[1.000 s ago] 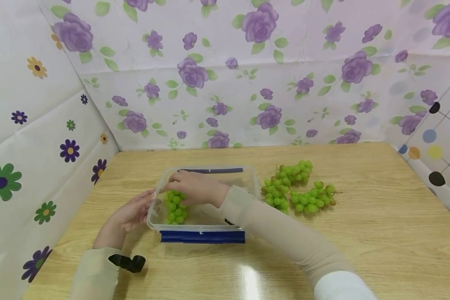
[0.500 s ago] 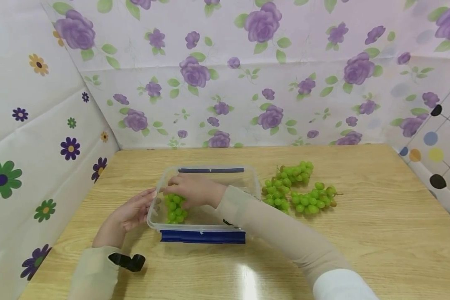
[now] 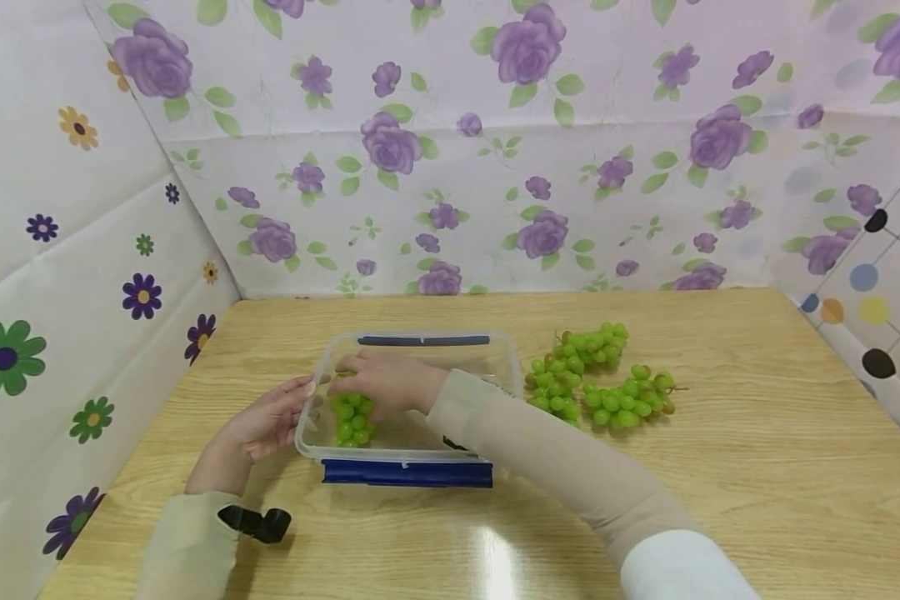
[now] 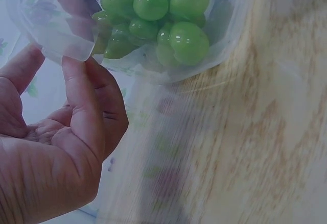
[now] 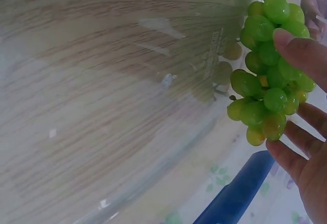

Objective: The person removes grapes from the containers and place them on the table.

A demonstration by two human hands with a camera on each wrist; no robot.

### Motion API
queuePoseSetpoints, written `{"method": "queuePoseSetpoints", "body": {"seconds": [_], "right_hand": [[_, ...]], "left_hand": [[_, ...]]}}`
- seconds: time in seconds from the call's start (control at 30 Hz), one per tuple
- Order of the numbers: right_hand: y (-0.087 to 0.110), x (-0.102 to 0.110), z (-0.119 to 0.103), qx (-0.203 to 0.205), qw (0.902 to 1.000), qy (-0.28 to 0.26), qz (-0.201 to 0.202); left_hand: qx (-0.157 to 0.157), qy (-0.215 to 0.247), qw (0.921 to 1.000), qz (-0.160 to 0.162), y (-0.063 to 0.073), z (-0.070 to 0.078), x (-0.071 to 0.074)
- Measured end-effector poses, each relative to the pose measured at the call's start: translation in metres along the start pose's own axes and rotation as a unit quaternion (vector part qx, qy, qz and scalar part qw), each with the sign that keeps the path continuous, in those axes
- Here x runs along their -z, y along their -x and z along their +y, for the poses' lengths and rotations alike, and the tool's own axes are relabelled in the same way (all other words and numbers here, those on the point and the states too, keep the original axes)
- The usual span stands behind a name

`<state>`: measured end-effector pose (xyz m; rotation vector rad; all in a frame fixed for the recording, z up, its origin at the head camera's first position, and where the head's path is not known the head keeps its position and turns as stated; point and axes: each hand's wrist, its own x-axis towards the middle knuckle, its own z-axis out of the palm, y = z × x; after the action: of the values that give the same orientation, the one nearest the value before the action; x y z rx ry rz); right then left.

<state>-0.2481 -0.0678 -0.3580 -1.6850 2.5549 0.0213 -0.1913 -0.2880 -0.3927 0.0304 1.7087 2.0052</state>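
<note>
A clear plastic food container with blue side flaps stands without a lid on the table. My left hand pinches its left rim between thumb and fingers, as the left wrist view shows at the corner. Inside, against the left wall, lies a bunch of green grapes. My right hand reaches into the container and holds this bunch. In the right wrist view the thumb lies along one side of the bunch, with the other fingers curved at the opposite side.
More green grape bunches lie on the wooden table, just right of the container. A flowered cloth hangs behind the table, with patterned sheets at both sides. Black wrist camera gear sits on the left sleeve.
My right hand's fingers have shifted slightly over the grapes, which stay at the container's left end. My left hand keeps its place at the rim.
</note>
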Motion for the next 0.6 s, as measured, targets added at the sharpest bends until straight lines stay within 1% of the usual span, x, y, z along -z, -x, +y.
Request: {"method": "queuePoseSetpoints", "body": {"seconds": [0.13,0.3,0.4,0.47,0.6], "right_hand": [[-0.004,-0.002,-0.001,-0.001,0.9999,0.007,-0.016],[-0.006,-0.005,-0.001,0.006,0.9996,0.017,-0.021],[-0.006,-0.006,-0.001,-0.001,0.9995,0.016,-0.026],[-0.007,-0.007,-0.001,-0.008,0.9995,0.012,-0.028],[-0.007,-0.011,0.001,-0.031,0.9990,0.000,-0.032]], "left_hand": [[-0.001,-0.002,1.0000,0.002,-0.001,0.000,0.000],[-0.001,0.000,1.0000,-0.001,-0.001,0.000,0.001],[-0.001,-0.004,1.0000,0.002,-0.001,0.001,0.000],[0.001,-0.011,0.9999,0.012,-0.001,0.001,0.000],[0.011,-0.045,0.9979,0.044,-0.001,0.003,-0.001]]}}
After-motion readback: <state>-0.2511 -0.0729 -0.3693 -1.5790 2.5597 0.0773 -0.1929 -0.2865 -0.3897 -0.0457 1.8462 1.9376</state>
